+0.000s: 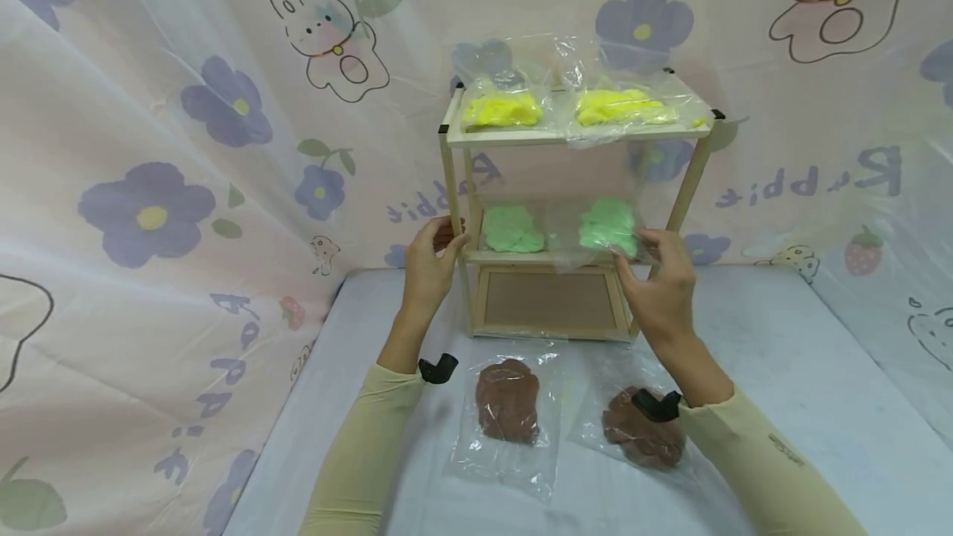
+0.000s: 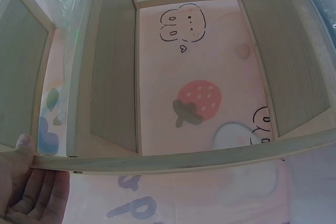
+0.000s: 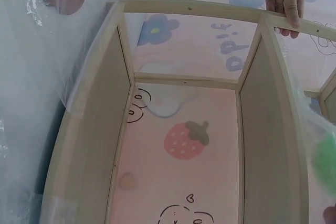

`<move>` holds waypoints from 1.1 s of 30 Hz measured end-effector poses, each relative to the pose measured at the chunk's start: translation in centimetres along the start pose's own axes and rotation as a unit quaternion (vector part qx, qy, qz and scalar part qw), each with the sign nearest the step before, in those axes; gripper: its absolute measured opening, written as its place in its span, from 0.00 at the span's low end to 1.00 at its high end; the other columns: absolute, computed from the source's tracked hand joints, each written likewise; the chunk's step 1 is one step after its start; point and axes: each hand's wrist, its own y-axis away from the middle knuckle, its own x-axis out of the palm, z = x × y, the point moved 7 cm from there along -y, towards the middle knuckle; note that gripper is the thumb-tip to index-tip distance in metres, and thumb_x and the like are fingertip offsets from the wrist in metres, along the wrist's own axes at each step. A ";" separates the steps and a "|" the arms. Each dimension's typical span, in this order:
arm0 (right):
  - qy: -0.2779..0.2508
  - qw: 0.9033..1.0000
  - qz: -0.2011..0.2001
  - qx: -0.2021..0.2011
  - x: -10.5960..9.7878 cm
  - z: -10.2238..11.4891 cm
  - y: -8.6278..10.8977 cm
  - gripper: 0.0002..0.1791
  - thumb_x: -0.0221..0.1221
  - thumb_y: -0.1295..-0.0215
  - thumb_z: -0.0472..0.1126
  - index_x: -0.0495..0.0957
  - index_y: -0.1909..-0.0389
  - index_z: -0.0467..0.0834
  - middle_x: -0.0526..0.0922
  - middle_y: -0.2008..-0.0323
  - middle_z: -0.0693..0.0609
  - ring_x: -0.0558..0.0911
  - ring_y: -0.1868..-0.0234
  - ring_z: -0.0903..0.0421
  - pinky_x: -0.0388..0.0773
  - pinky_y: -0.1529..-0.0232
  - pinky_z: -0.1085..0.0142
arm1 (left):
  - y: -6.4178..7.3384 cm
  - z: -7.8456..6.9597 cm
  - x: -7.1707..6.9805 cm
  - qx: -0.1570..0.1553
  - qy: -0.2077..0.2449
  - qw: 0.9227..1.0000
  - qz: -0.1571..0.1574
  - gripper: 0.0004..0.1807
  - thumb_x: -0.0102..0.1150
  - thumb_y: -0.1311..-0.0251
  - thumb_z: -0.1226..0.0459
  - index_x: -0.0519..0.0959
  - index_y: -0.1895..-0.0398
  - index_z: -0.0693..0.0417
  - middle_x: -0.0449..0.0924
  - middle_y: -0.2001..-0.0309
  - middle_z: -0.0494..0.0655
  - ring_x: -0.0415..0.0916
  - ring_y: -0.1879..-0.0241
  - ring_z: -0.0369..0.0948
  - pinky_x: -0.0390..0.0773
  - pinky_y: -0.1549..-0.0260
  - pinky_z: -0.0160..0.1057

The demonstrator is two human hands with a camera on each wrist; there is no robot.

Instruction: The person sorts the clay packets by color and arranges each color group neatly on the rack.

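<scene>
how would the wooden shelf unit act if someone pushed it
The wooden shelf unit would likely stay stiff, since its rails and posts join into a boxy frame. It seems fairly light for its size, with slim posts and open sides. A hard shove might make it tip, given the bagged yellow clay on its top tier.

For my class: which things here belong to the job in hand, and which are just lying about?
Likely part of the job:
wooden rack, held by the left grip
green bags on its middle tier, the right grip at one
yellow bags on top
brown bags in front, less surely

Likely just surroundings:
printed curtain
white table cover
</scene>
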 end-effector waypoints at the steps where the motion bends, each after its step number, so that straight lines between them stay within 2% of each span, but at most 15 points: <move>1: 0.003 1.000 0.005 0.005 0.2 -0.1 0.0 0.21 0.73 0.37 0.26 0.79 0.46 0.27 0.83 0.52 0.33 0.82 0.50 0.36 0.73 0.42 0.79 | 0.0 0.0 0.0 -0.001 -0.001 1.000 0.000 0.18 0.69 0.29 0.66 0.82 0.40 0.64 0.87 0.49 0.58 0.85 0.47 0.52 0.85 0.41 0.44; 6: 0.014 0.999 0.025 0.022 1.1 -0.7 -0.1 0.21 0.74 0.36 0.28 0.78 0.46 0.27 0.83 0.50 0.33 0.84 0.49 0.36 0.74 0.43 0.76 | 0.0 0.0 0.1 -0.004 -0.002 1.000 0.001 0.18 0.69 0.29 0.66 0.82 0.41 0.64 0.87 0.49 0.57 0.85 0.48 0.52 0.85 0.40 0.44; 12: 0.025 0.997 0.059 0.035 1.9 -1.3 -0.2 0.23 0.73 0.35 0.28 0.76 0.43 0.25 0.82 0.46 0.31 0.83 0.44 0.34 0.81 0.42 0.49 | 0.1 -0.1 0.0 -0.001 -0.001 1.000 0.002 0.18 0.69 0.29 0.66 0.82 0.40 0.64 0.87 0.49 0.57 0.84 0.47 0.52 0.84 0.40 0.44; 15: 0.035 0.996 0.077 0.040 2.2 -1.5 -0.3 0.24 0.72 0.35 0.27 0.76 0.42 0.25 0.82 0.46 0.29 0.82 0.45 0.32 0.81 0.43 0.42 | 0.1 -0.2 0.0 0.001 -0.004 1.000 0.001 0.18 0.69 0.29 0.66 0.82 0.40 0.65 0.87 0.49 0.57 0.84 0.48 0.52 0.84 0.41 0.44; 27: 0.074 0.985 0.140 0.072 3.0 -2.0 -1.1 0.20 0.68 0.31 0.30 0.78 0.43 0.25 0.82 0.50 0.28 0.82 0.52 0.31 0.83 0.50 0.38 | 0.1 -0.2 0.0 0.001 -0.004 1.000 0.003 0.19 0.69 0.29 0.65 0.81 0.40 0.65 0.86 0.48 0.58 0.85 0.48 0.52 0.85 0.41 0.42; 33: 0.084 0.980 0.158 0.091 3.1 -2.3 -1.4 0.21 0.68 0.29 0.33 0.78 0.42 0.25 0.82 0.47 0.27 0.82 0.50 0.31 0.82 0.48 0.37 | 0.0 -0.2 0.1 0.000 -0.005 1.000 0.001 0.19 0.69 0.29 0.64 0.82 0.41 0.65 0.87 0.49 0.58 0.85 0.48 0.52 0.85 0.41 0.42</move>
